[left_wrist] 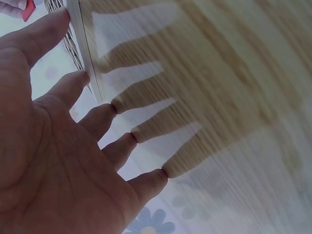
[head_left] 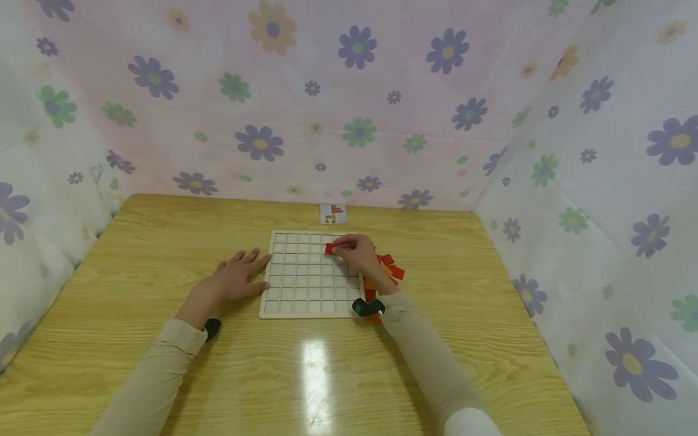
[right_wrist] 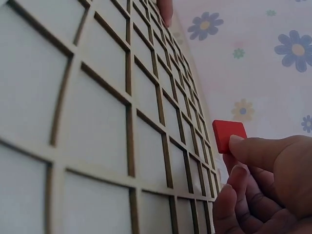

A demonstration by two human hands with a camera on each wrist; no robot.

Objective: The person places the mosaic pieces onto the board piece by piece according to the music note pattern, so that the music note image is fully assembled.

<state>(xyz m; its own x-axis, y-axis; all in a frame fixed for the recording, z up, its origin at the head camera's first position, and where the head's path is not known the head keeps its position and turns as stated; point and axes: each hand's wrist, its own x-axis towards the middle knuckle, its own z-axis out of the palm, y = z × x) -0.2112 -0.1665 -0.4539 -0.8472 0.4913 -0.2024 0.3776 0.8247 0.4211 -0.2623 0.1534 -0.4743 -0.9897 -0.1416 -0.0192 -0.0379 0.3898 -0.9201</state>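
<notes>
A red square tile point(right_wrist: 226, 135) is pinched between the thumb and fingers of my right hand point(head_left: 357, 253), above the upper part of the wooden grid board point(head_left: 305, 316). The board's square cells have raised dividers. In the right wrist view the tile is seen edge-on to the grid, held clear of the cells nearest the camera. My left hand point(head_left: 237, 277) lies with spread fingers on the table at the board's left side; thumb and index fingertips touch its edge. From the left wrist, the palm and fingertips point(left_wrist: 141, 134) show against the wood.
A loose pile of red and orange tiles point(head_left: 397, 272) lies right of the board, partly behind my right hand and wrist. Behind the board is a small printed card point(head_left: 333, 214) with a coloured block pattern. Flowered cloth point(head_left: 360, 130) hangs around the wooden table point(head_left: 262, 381).
</notes>
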